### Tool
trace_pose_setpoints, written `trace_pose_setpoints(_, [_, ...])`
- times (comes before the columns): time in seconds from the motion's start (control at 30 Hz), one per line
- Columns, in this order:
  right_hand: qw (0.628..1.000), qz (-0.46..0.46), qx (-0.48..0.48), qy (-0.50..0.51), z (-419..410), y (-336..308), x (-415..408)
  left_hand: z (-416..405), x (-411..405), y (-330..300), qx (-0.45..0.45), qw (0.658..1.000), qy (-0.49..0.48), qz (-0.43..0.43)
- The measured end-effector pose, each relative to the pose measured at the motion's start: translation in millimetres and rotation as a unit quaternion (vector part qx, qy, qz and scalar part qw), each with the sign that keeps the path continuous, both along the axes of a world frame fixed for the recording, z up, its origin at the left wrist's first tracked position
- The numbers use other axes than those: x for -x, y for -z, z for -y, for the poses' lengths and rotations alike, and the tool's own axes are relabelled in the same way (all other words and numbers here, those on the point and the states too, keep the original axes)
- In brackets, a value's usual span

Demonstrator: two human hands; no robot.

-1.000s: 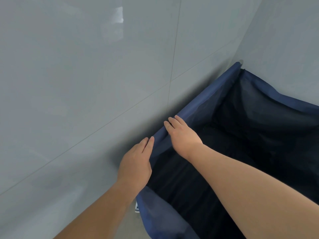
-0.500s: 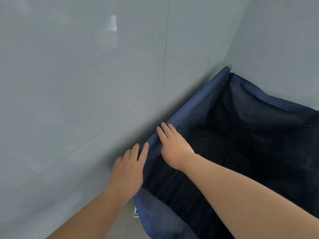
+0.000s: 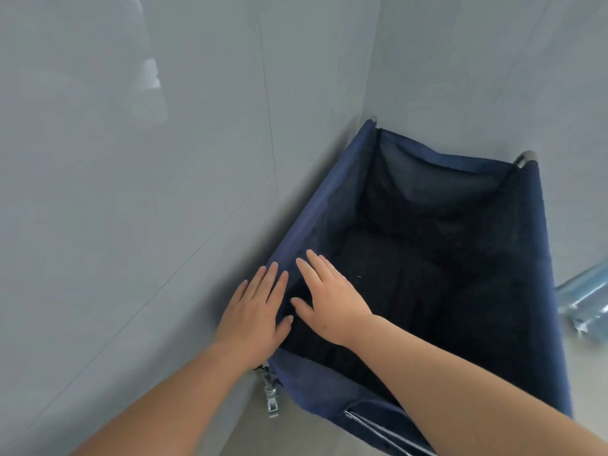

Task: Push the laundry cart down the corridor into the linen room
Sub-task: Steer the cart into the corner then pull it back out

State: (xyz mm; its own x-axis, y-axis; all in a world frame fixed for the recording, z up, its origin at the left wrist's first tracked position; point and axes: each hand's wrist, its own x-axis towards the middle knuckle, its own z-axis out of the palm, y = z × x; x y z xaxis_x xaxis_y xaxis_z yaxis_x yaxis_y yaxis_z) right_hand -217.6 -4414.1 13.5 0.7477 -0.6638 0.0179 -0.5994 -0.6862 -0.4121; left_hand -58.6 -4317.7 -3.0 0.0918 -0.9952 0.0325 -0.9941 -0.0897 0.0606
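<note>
The laundry cart (image 3: 539, 245) is a dark blue fabric bag on a metal frame, standing in a corner between two grey walls. Its inside looks dark and holds nothing that I can see. My left hand (image 3: 253, 311) hovers flat over the cart's left rim near the front corner, fingers spread. My right hand (image 3: 332, 297) is just inside that rim, also flat with the fingers apart. Neither hand grips anything. A metal caster (image 3: 271, 394) shows under the front left corner.
A grey tiled wall (image 3: 131, 225) runs close along the cart's left side, and another wall (image 3: 493, 77) stands behind it. Clear plastic-wrapped bundles (image 3: 589, 301) lie on the floor to the cart's right.
Both hands have lifted off the cart's left rim and opened flat. The view has pulled back, so the whole cart and its right side show.
</note>
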Motion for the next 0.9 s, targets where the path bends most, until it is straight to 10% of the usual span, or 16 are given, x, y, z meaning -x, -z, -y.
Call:
trace_pose_setpoints(0.37, [0.991, 0.056, 0.0, 0.123, -50.0, -22.0, 69.8, -6.8, 19.7, -19.5, 0.028, 0.978, 0.127, -0.16])
trace_pose_setpoints(0.9, [0.964, 0.011, -0.051, 0.26, -107.5, -7.0, 217.4, -10.3, 29.1, -18.3, -0.04, 0.975, 0.149, -0.162])
